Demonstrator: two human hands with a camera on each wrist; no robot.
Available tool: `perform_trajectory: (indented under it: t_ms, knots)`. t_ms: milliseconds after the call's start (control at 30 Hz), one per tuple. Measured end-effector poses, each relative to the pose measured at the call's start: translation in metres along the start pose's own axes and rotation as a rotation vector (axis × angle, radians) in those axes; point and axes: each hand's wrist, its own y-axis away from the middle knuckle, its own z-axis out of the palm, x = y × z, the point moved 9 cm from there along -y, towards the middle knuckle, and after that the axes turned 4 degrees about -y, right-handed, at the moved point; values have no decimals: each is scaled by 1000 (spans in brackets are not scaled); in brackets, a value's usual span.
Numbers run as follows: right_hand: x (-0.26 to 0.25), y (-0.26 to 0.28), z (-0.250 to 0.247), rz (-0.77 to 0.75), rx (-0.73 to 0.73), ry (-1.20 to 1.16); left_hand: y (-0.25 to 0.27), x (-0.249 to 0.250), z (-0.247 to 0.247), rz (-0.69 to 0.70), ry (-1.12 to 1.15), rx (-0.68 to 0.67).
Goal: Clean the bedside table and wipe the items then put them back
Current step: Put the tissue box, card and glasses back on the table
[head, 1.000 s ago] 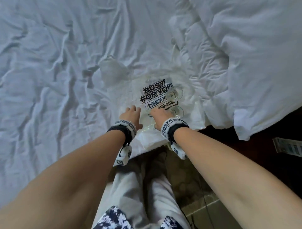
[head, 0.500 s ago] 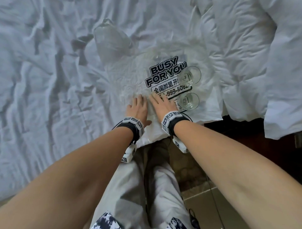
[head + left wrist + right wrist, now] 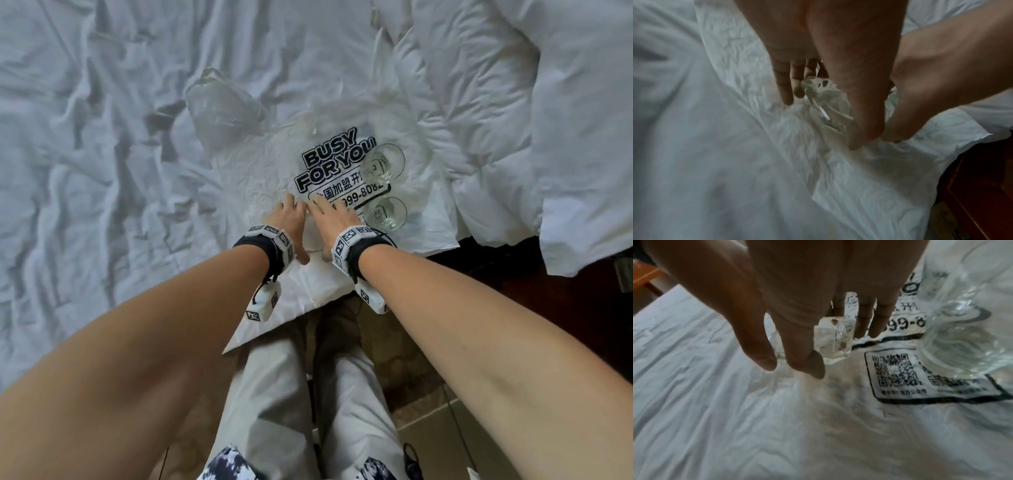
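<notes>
Rumpled white sheet; duvet at right; tiled floor.

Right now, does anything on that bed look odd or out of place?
Yes. Two drinking glasses stand upright on a crinkled printed plastic bag spread over the soft, rumpled sheet, near the bed's edge, an unsteady spot. Both hands reach around a small clear glass piece; what it is, I cannot tell.

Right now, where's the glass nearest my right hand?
In the head view, that glass stands upright on the printed plastic bag, just right of your right hand, nearer you than the second glass.
</notes>
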Motion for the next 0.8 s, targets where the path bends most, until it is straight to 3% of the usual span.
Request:
perform_trajectory:
  t_ms: [133,333,567,800]
  knots:
    - [4,37,-44,32,71,-130,28,9,-51,67,18,35]
    - [33,126,-155,79,298,-235,89,64,-170,194,6,219]
    - [99,272,-257,212,512,-282,178,177,-305,387,-154,410]
    - [165,426,-289,386,672,-299,272,308,-368,551,-294,541]
